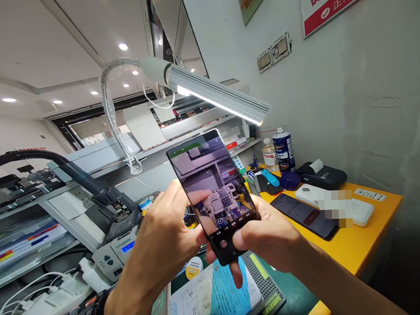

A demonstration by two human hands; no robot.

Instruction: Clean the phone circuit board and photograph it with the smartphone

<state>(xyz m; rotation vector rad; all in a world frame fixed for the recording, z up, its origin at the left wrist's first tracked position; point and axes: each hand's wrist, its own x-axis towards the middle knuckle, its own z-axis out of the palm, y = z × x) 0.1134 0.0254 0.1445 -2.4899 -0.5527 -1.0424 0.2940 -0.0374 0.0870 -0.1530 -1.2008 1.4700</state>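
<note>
My right hand (268, 233) grips a dark smartphone (214, 198) tilted upright in front of me, its thumb over the lower part of the screen by the shutter button. On the screen is a live camera picture of a small circuit board pinched between fingertips. My left hand (171, 223) reaches behind the phone's left edge, with its fingertips hidden from direct view. The phone's picture shows those fingers closed on the board. Below both hands lies a blue and white box or pad (215, 295) on a dark textured mat (269, 288).
An LED lamp (218, 93) hangs overhead on a gooseneck. On the yellow table (367, 234) at right lie a second phone (305, 216), a white device (359, 209), a black case (322, 174) and a spray can (284, 150). Left stand a power strip (53, 301) and a machine with display (117, 252).
</note>
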